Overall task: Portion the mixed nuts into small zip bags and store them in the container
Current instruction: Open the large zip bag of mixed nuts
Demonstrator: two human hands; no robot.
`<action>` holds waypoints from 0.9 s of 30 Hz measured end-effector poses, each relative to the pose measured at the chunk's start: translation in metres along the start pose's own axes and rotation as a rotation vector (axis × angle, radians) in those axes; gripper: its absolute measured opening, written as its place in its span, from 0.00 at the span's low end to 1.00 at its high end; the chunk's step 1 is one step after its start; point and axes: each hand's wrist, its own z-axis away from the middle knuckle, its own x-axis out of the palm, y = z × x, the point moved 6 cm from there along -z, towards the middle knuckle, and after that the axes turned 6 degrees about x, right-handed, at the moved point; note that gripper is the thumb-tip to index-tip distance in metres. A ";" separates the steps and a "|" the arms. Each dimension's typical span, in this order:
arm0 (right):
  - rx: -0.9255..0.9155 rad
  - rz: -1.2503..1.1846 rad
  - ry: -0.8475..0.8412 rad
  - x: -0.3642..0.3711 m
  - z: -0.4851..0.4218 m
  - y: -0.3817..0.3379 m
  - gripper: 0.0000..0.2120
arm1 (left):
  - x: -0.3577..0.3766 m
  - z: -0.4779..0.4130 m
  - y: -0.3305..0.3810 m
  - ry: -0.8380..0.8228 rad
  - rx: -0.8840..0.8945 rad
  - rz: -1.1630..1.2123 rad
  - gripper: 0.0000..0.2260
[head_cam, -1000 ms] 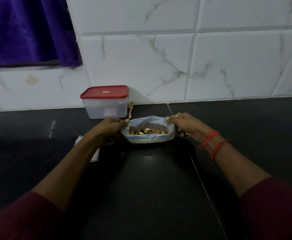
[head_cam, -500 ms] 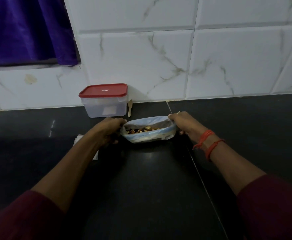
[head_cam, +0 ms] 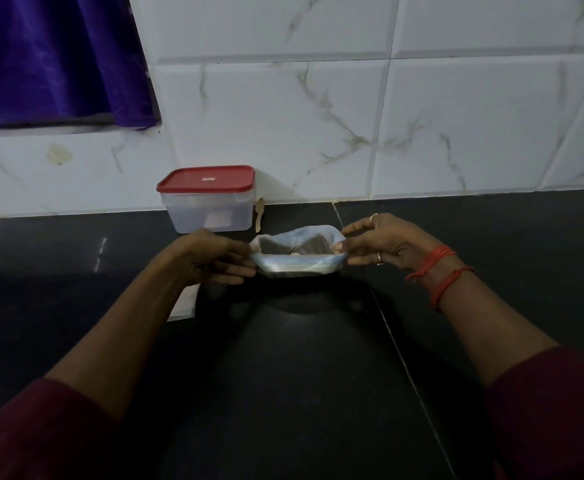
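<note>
A clear plastic bag of mixed nuts (head_cam: 297,263) is held just above the black counter (head_cam: 283,375), its mouth spread wide. My left hand (head_cam: 214,259) pinches the bag's left edge and my right hand (head_cam: 384,245) pinches its right edge. Only a few nuts show inside, low in the bag. Behind and to the left stands a clear container with a red lid (head_cam: 209,200), closed, against the tiled wall.
A small wooden spoon (head_cam: 259,214) leans by the container's right side. Flat white small bags (head_cam: 185,304) lie on the counter under my left forearm. A purple curtain (head_cam: 51,57) hangs at the upper left. The tiled wall bounds the back.
Both hands have lifted the bag slightly and tilted its mouth away, so fewer nuts show than a second ago. The container and spoon have not moved.
</note>
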 end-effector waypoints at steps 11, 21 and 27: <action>0.089 -0.486 -0.036 0.011 -0.001 0.010 0.08 | 0.008 -0.001 -0.008 0.054 -0.079 0.421 0.09; 0.213 -0.698 0.016 0.016 -0.010 0.018 0.10 | 0.016 -0.002 -0.006 0.015 -0.080 0.588 0.18; 0.249 -0.972 -0.008 0.029 -0.005 0.018 0.13 | 0.020 -0.001 -0.003 0.022 -0.078 0.696 0.29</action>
